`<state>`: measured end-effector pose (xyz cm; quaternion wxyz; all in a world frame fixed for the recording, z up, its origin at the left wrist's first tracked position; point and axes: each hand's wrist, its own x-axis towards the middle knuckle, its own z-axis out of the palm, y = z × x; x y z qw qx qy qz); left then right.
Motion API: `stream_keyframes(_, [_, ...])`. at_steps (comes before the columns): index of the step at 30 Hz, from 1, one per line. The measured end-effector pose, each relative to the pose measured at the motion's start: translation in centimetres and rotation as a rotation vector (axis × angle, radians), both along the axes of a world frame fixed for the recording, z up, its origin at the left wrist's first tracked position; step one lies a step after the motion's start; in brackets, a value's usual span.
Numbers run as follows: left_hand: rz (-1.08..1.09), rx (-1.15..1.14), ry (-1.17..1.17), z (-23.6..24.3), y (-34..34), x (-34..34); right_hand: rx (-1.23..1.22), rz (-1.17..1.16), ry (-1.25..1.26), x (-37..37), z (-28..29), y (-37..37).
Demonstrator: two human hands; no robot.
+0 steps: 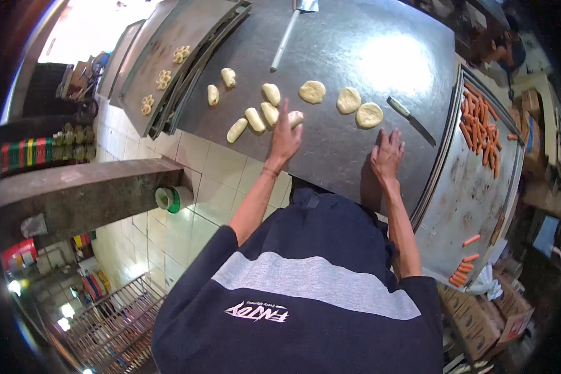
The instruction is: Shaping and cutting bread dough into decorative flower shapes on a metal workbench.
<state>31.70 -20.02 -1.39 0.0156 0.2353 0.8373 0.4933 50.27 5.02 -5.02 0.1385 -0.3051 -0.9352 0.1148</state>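
My left hand (pixel 285 138) is over the metal table, its index finger stretched forward. A pale dough roll (pixel 297 118) lies between that finger and the thumb; the other fingers are mostly hidden. Just left of it, several similar dough rolls (pixel 254 119) lie close together. My right hand (pixel 388 153) rests on the table near its front edge, fingers spread and holding nothing. Beyond its fingertips is a flattened dough round (pixel 369 115), with two more dough rounds (pixel 348 100) to its left. A knife (pixel 411 121) with a light handle lies to the right of the rounds.
A tray (pixel 461 206) at the right carries many sausages (pixel 479 124) at its far end and several more near its front. Stacked trays (pixel 162 50) at the left hold flower-shaped dough pieces (pixel 163 79). A long-handled scraper (pixel 285 40) lies at the table's back.
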Motion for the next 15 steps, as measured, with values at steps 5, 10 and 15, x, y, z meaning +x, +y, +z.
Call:
stream_keyframes(5, [0.001, -0.181, -0.001, 0.7, -5.3, 5.0, -0.386, 0.051, 0.110, -3.1, 3.4, 1.8])
stream_keyframes(10, [-0.114, -0.301, -0.135, 1.6, -7.1, 7.1, -0.392, 0.006, 0.283, -8.5, 4.1, 5.6])
stream_keyframes(15, [-0.082, -0.282, 0.039, 3.4, -4.9, 2.1, -0.101, -0.021, 0.040, -10.3, 1.9, 6.7])
